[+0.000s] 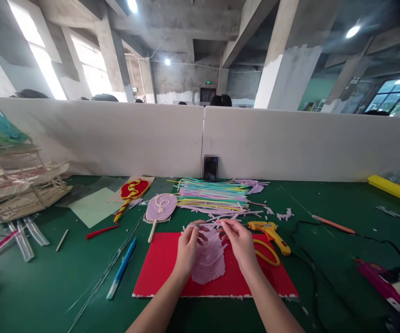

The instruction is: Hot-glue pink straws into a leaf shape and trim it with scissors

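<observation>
My left hand [189, 243] and my right hand [239, 240] pinch a thin lilac pipe cleaner [207, 225] stretched level between them. Under the hands lies a lilac oval panel [209, 263] built up from rows of similar strips, its edges uneven. The fingers cover its upper part. That panel rests on a red board [161, 263] with a frayed white front edge. Behind the hands is a row of pastel pipe cleaners [214, 194] in lilac, yellow and teal. To the left lies a finished-looking lilac fan shape [161, 207] with a pale handle.
A yellow glue gun [271, 233] lies right of the board, its black cord trailing. Scissors with a yellow handle loop [267, 253] sit on the board. A blue pen [121, 268], thin wires [111, 263] and a red-yellow fan [134, 189] are left. A white partition [134, 138] stands behind.
</observation>
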A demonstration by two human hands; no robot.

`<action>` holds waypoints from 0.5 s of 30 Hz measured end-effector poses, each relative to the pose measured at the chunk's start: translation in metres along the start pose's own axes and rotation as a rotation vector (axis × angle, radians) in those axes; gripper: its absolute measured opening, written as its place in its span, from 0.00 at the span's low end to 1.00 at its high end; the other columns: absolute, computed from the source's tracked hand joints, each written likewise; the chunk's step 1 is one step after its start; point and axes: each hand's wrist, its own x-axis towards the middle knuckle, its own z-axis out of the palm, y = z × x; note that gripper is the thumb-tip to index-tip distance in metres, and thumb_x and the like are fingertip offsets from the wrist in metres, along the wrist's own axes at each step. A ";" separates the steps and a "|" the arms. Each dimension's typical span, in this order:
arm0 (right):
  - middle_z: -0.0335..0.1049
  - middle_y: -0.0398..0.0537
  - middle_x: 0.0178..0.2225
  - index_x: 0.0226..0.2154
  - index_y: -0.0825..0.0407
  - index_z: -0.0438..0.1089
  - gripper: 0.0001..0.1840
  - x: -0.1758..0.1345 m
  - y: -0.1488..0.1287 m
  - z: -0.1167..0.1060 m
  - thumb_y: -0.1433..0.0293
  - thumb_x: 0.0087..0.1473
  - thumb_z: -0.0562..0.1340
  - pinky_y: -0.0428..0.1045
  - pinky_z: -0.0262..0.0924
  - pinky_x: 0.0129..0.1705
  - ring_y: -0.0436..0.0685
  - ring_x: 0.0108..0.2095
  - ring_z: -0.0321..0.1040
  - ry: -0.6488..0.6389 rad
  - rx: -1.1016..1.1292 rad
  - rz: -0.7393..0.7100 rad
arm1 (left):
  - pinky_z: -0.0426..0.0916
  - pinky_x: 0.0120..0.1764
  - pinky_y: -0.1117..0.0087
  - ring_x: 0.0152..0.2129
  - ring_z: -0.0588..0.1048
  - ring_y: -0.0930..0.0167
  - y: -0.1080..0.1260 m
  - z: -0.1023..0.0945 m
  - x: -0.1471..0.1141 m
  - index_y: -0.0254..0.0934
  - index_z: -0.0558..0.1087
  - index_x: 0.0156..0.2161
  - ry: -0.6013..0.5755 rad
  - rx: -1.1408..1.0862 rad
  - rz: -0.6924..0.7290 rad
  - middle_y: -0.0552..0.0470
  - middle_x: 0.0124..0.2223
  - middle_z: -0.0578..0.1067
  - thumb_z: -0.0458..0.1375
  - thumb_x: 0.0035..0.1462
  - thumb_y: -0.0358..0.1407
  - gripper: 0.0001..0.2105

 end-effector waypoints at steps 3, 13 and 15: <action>0.78 0.55 0.38 0.34 0.52 0.73 0.25 -0.002 0.008 0.003 0.47 0.46 0.63 0.54 0.70 0.34 0.62 0.36 0.74 0.041 0.052 0.000 | 0.67 0.29 0.70 0.26 0.74 0.70 -0.004 0.001 0.002 0.35 0.76 0.41 -0.001 -0.001 -0.004 0.44 0.39 0.79 0.57 0.55 0.47 0.18; 0.76 0.51 0.34 0.47 0.51 0.69 0.28 -0.005 0.016 -0.001 0.51 0.49 0.63 0.52 0.69 0.39 0.59 0.36 0.74 0.046 0.059 0.003 | 0.67 0.28 0.69 0.26 0.75 0.66 -0.001 0.005 0.000 0.35 0.79 0.28 -0.043 -0.037 -0.064 0.46 0.29 0.79 0.64 0.46 0.51 0.18; 0.75 0.49 0.32 0.50 0.50 0.67 0.29 -0.007 0.013 0.000 0.51 0.50 0.63 0.51 0.68 0.38 0.58 0.36 0.73 0.017 0.032 -0.007 | 0.67 0.28 0.70 0.25 0.74 0.67 -0.002 0.005 0.000 0.35 0.78 0.25 -0.021 -0.070 -0.077 0.47 0.26 0.77 0.65 0.44 0.52 0.19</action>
